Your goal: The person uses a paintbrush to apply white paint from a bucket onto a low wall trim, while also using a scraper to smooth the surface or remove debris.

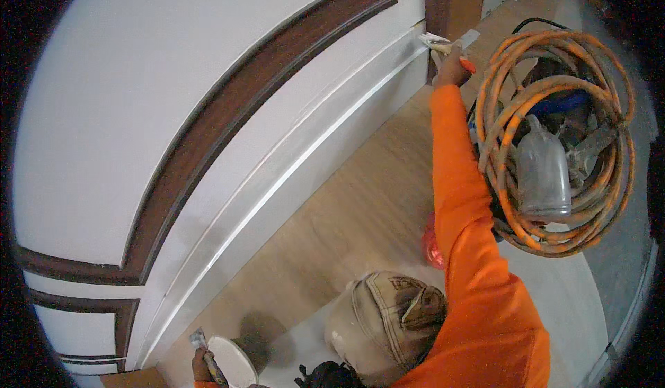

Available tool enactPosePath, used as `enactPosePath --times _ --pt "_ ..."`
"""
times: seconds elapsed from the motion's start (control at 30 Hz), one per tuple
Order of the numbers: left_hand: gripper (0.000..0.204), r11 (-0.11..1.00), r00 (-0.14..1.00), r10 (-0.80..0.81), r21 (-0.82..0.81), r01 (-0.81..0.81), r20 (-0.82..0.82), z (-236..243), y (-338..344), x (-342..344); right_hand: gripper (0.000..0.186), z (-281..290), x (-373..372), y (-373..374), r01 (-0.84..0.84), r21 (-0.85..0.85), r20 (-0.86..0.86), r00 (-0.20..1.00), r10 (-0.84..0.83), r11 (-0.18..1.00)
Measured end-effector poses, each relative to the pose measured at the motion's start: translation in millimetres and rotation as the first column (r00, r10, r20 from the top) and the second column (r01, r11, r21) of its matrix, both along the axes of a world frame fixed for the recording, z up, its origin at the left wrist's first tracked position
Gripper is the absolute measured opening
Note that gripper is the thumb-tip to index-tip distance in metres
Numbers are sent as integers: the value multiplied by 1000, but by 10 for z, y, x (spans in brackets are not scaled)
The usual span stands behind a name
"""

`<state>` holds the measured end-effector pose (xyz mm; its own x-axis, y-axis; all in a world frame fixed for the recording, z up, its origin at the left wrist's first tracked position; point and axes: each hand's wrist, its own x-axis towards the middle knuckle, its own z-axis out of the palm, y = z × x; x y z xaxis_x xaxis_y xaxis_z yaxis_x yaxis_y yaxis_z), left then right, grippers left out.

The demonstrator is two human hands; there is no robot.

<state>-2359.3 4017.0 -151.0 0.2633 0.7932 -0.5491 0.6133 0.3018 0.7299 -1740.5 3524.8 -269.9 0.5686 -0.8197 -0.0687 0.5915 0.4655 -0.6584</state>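
Note:
My right hand, at the end of an outstretched orange sleeve, is closed round an orange-handled tool. Its white-smeared head meets the far end of the white baseboard; whether it is a brush or a putty knife is hard to tell. Down at the lower left, my left hand grips a putty knife with its metal blade pointing up. Right beside that hand stands a round container with a pale rim.
A white wall with brown panel moulding runs along the left. On the right lies a coiled orange hose with a clear plastic bottle on it. Something red shows beside my sleeve on the wood-look floor.

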Motion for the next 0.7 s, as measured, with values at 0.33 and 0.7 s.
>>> enactPosePath --times 0.33,0.7 --pt "12 998 998 31 -59 -28 51 -179 213 -21 23 -40 211 -33 -32 -146 32 999 37 989" --pt "19 992 1000 21 121 -18 -22 -182 41 62 18 -406 797 -551 -447 -203 -306 874 377 871"
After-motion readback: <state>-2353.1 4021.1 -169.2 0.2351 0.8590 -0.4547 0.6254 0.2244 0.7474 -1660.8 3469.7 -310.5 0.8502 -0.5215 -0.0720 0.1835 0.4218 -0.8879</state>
